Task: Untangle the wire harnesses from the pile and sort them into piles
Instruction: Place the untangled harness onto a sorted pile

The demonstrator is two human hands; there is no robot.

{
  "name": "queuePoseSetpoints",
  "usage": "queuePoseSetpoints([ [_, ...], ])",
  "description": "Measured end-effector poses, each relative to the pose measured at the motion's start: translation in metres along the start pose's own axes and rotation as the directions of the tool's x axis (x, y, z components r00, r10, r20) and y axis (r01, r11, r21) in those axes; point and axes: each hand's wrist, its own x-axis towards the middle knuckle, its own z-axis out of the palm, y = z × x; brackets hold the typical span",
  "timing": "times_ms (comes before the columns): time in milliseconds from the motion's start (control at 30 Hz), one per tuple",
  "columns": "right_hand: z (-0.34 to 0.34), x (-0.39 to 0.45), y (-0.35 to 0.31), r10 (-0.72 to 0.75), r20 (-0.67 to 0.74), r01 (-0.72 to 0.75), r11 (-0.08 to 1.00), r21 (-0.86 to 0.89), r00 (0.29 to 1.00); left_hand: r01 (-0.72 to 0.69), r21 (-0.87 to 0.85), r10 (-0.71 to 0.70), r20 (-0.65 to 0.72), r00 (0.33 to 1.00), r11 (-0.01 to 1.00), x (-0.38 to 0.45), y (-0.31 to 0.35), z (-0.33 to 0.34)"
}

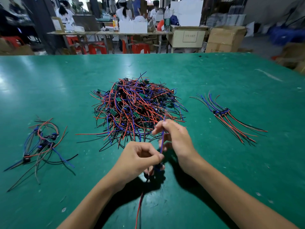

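A big tangled pile of red, blue and black wire harnesses (135,106) with small green boards lies in the middle of the green table (66,80). In front of it, both hands hold one wire harness (162,139). My right hand (175,138) pinches its blue wire up high. My left hand (140,161) grips the lower part near its dark component. Its red and black wires hang down toward the near edge. A loose sorted pile (42,142) lies at the left. A neat fanned row of harnesses (226,116) lies at the right.
Beyond the table's far edge stand work benches (115,33), red stools (140,47), cardboard boxes (224,38) and several seated people (123,10). Small scraps dot the green tabletop.
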Motion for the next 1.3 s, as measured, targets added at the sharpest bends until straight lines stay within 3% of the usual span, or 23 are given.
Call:
queuePoseSetpoints([
  [133, -0.013, 0.007, -0.006, 0.133, -0.129, -0.119, 0.987, 0.108, 0.983, 0.014, 0.012, -0.015, 0.05, 0.999, 1.0, 0.0, 0.002, -0.001],
  [233, -0.016, 0.008, -0.006, 0.168, -0.03, -0.164, 0.982, 0.095, 0.985, 0.01, -0.029, -0.008, 0.076, 0.997, 1.0, -0.002, 0.002, -0.003],
  [300, -0.015, 0.008, -0.005, 0.137, 0.043, -0.139, 0.989, 0.053, 0.99, -0.01, -0.078, 0.011, 0.022, 1.0, 0.997, -0.002, 0.003, -0.004],
  [433, -0.014, 0.005, 0.001, -0.004, 0.14, 0.021, 0.992, -0.125, 0.99, -0.069, -0.242, 0.022, -0.19, 0.981, 0.968, 0.003, 0.005, -0.011],
  [567, -0.013, -0.001, 0.012, -0.178, 0.317, 0.316, 0.827, -0.465, 0.932, -0.125, -0.386, -0.012, -0.333, 0.943, 0.914, 0.008, 0.005, -0.019],
  [700, -0.007, -0.006, 0.012, -0.248, 0.327, 0.363, 0.859, -0.361, 0.912, -0.16, -0.396, -0.026, -0.424, 0.905, 0.904, 0.011, 0.001, -0.025],
  [833, -0.006, -0.006, 0.005, -0.194, 0.223, 0.236, 0.955, -0.18, 0.955, -0.191, -0.389, -0.013, -0.463, 0.886, 0.901, 0.011, 0.001, -0.025],
  [1000, -0.005, -0.005, -0.005, 0.024, 0.135, -0.034, 0.997, 0.069, 0.991, -0.238, -0.349, 0.056, -0.46, 0.886, 0.907, 0.008, 0.004, -0.02],
  [1100, -0.008, -0.002, -0.006, 0.124, 0.133, -0.141, 0.982, 0.125, 0.983, -0.271, -0.259, 0.141, -0.428, 0.893, 0.927, 0.004, 0.006, -0.017],
  [1300, -0.013, 0.003, -0.008, 0.166, 0.142, -0.188, 0.969, 0.157, 0.976, -0.314, -0.006, 0.287, -0.392, 0.874, 0.949, 0.002, 0.001, -0.014],
])
